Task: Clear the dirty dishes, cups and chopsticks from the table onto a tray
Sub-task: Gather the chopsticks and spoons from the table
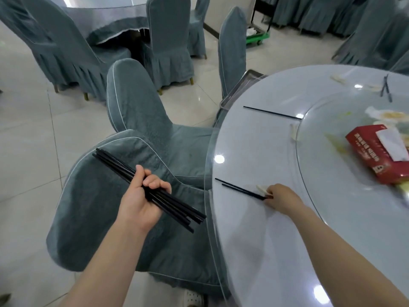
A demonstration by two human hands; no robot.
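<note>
Your left hand (141, 200) is wrapped round a bundle of black chopsticks (152, 193), held out over the covered chair (115, 209), off the table's near-left edge. Your right hand (282, 199) is down on the table (261, 251), fingertips pinching the near end of a pair of chopsticks (241, 189) beside a small white rest (261, 189).

Here's the danger: that bundle sits loose and fanned in your fist, so tilt it while you reach and a stick could slide out onto the chair or floor. The glass top looks slick too, so the pair could skate away from your fingers instead of lifting.

The count: about five or six sticks in the bundle, hard to split exactly. Two under your right hand. One long dark line (272, 112) lies further along the rim, one stick or two I cannot tell. Another pair (386, 88) sits at the far right. One red tissue box (376, 151) on the turntable. One metal tray (240, 87) pokes out past the far-left edge.
</note>
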